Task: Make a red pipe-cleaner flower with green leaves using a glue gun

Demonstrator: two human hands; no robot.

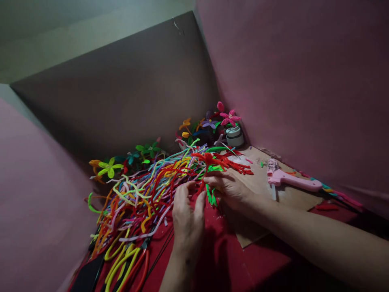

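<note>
Two hands are working at the centre of the frame. My left hand (pixel 187 215) is curling its fingers and pinching the lower stem of the red flower (pixel 209 159), a pipe-cleaner bloom standing just above both hands. My right hand (pixel 231 188) is coming in from the right, palm down, its fingertips closing on the same stem right under the bloom. Short green pieces (pixel 211 196) are lying between the two hands, touching the stem; I cannot tell whether they are wound onto it.

Left of the hands, the loose pile of pipe cleaners (pixel 142 190) is spreading in many colours toward the lower left. My right wrist is resting on the cardboard sheet (pixel 261 182), and the pink glue gun (pixel 291 180) is lying on that sheet toward the right edge, well apart from my fingers. Finished blooms are standing along the back: a yellow-green flower (pixel 109 167) at the left, a pink flower (pixel 228 117) at upper centre beside the grey rolls (pixel 234 136). Red cloth (pixel 231 259) is covering the bottom of the frame.
</note>
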